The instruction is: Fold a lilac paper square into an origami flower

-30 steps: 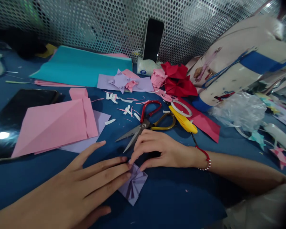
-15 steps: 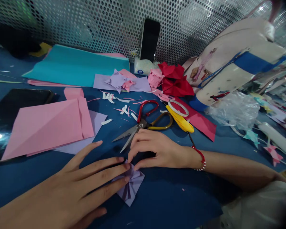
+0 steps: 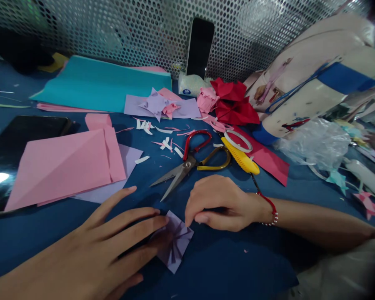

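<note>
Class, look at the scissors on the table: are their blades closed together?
No, the blades of the scissors are spread apart, with a wedge of blue table showing between their tips.

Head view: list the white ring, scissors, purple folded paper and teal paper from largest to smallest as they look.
1. Teal paper
2. Scissors, by overall span
3. Purple folded paper, partly under the left hand
4. White ring

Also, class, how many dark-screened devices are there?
2: a phone standing by the perforated panel, and a device lying left, partly under pink paper. Others may be hidden.
</note>
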Motion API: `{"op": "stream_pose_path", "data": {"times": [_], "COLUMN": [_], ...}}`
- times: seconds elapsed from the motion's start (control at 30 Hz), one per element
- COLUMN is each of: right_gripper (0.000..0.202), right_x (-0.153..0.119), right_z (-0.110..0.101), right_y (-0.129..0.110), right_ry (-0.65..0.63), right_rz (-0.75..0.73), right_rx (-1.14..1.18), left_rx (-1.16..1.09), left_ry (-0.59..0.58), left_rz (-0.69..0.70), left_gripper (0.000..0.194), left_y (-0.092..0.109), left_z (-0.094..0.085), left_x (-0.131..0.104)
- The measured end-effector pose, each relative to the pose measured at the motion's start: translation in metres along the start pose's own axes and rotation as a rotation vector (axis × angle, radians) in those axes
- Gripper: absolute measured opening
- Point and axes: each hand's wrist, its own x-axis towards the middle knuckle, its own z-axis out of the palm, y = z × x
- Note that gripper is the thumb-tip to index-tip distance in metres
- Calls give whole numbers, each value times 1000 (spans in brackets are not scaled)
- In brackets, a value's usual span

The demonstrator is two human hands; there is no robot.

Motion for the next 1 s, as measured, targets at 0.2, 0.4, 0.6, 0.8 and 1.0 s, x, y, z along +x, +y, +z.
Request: {"op": "stream_pose_path", "data": {"times": [0.2,0.4,0.6,0.8,1.0], "right_gripper": [45,43,36,36,25], "right_x": [-5,-6,-1,-2,-1], "right_z": [2,6,4,4,3], "right_y": [6,6,2,4,3], "right_ry": [-83,-16,87,58,-44], "right_rz": [-41,-32,-64,-43,-35], "right_rx": [-58,-69,-20,34,48], "left_rx": [-1,-50,-98,-105,-116], "left_ry": [-22,31,89,85,107], "left_rz": [-4,69,78,59,50], "left_gripper": [50,37,43,42,42], "left_y": [3,-10,-12,-11,-9], "left_z": [2,-16,-22,-20,-20], "left_x": [0,15,26,22,28]}}
